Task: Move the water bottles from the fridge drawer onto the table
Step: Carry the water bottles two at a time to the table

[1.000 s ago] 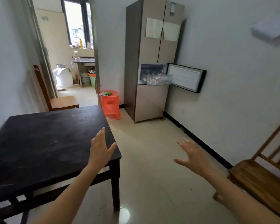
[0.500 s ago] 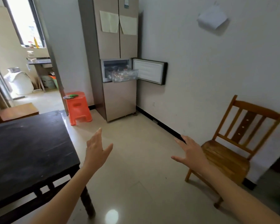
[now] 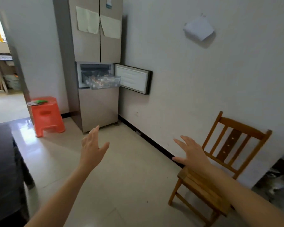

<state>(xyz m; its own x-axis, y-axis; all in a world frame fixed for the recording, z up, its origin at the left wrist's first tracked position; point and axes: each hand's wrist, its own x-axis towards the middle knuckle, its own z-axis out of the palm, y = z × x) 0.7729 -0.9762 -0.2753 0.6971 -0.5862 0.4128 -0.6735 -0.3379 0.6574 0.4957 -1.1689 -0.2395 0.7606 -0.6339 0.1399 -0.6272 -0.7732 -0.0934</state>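
A tall beige fridge (image 3: 95,46) stands against the far wall. Its small middle door (image 3: 132,79) hangs open to the right. A clear drawer (image 3: 105,82) is pulled out of that compartment, with several water bottles lying inside it, blurred at this distance. The black table (image 3: 2,161) shows only as a dark slab at the left edge. My left hand (image 3: 93,147) and my right hand (image 3: 191,153) are raised in front of me, both empty with fingers spread, well short of the fridge.
An orange plastic stool (image 3: 46,115) stands left of the fridge beside a doorway. A wooden chair (image 3: 220,164) sits against the right wall, just under my right arm. Pale tiled floor (image 3: 121,177) runs from me to the fridge.
The view has swung right and moved closer to the fridge. The table has slid mostly out of view at the left. Both hands stay empty and spread.
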